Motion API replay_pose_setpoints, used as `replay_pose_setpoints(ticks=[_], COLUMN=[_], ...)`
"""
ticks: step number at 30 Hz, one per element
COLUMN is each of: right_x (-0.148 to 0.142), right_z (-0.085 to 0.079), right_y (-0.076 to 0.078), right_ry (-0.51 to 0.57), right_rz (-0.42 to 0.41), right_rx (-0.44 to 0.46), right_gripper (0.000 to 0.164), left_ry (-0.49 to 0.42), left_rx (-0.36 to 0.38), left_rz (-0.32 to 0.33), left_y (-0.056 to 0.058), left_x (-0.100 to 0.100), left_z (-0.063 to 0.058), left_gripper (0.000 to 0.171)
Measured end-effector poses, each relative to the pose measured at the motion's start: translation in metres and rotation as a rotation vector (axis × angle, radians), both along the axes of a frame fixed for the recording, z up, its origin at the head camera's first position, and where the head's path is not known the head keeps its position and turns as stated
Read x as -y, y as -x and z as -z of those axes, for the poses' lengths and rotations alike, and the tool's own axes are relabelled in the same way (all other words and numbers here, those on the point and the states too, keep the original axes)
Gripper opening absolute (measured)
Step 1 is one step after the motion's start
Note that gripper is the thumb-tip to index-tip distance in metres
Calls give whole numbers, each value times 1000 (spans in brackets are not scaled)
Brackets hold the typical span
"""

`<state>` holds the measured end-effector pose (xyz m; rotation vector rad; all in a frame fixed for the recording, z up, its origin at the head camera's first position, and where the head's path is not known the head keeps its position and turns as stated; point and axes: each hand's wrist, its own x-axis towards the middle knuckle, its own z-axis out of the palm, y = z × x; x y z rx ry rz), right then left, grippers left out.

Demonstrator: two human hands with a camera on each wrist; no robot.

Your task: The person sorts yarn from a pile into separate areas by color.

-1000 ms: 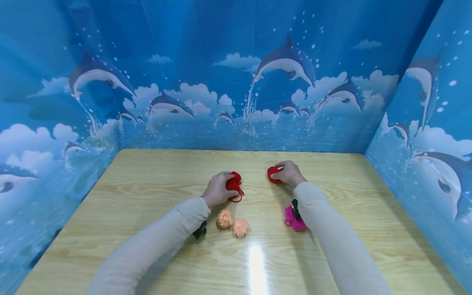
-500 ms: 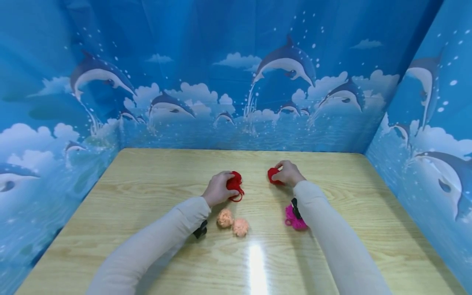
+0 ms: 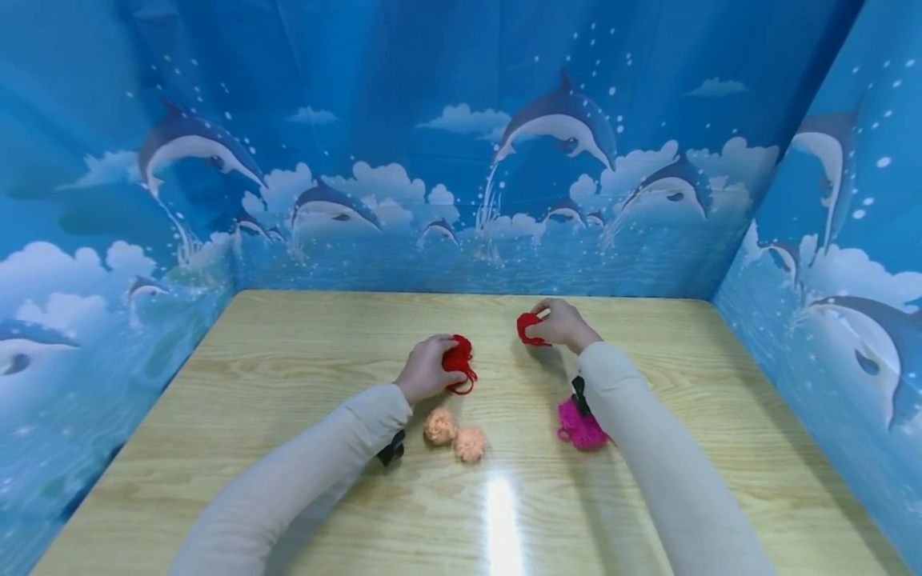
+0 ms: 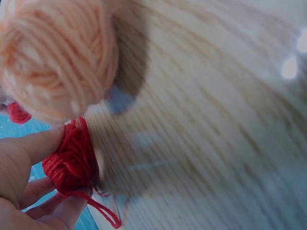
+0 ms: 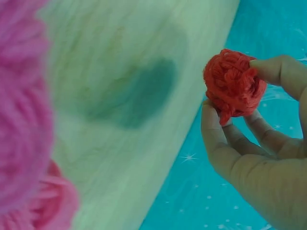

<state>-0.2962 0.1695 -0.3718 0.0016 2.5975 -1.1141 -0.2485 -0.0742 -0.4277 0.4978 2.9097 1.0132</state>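
Observation:
My left hand (image 3: 425,371) grips a small ball of red yarn (image 3: 458,354) near the middle of the table, thumb on one side and fingers on the other. A loose loop hangs from that ball in the left wrist view. Farther back and to the right, my right hand (image 3: 565,325) pinches a second red yarn ball (image 5: 231,86) between thumb and fingertips. That one is raised above the wood, its shadow lying apart from it. Two peach yarn balls (image 3: 470,444) lie side by side near my left wrist. Magenta yarn (image 3: 580,426) sits beneath my right forearm, partly covered by it.
The light wooden table (image 3: 346,336) meets a blue dolphin-print curtain (image 3: 403,160) at its back and sides. Each wrist carries a small black camera mount (image 3: 391,449). A bright reflection shows on the wood near the front.
My right hand has lifted its red yarn ball off the table and shifted it slightly back. The left hand and the peach and magenta yarn stay where they were.

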Motion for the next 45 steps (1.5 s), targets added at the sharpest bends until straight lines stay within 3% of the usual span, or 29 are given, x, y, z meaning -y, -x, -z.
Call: replay_pose_setpoints(ticks=[13, 23, 45], right_x=[24, 44, 62], right_z=[-6, 10, 32], right_y=[-9, -17, -28], right_ry=[84, 39, 70], right_rz=[-53, -59, -40], right_rx=[-12, -19, -35], right_gripper=[45, 41, 40], left_ry=[8, 11, 5], left_rx=[6, 17, 17], left_rz=[-15, -23, -15], left_y=[3, 2, 3], left_x=[0, -1, -2], left_z=[-1, -2, 1], left_gripper=[55, 55, 56])
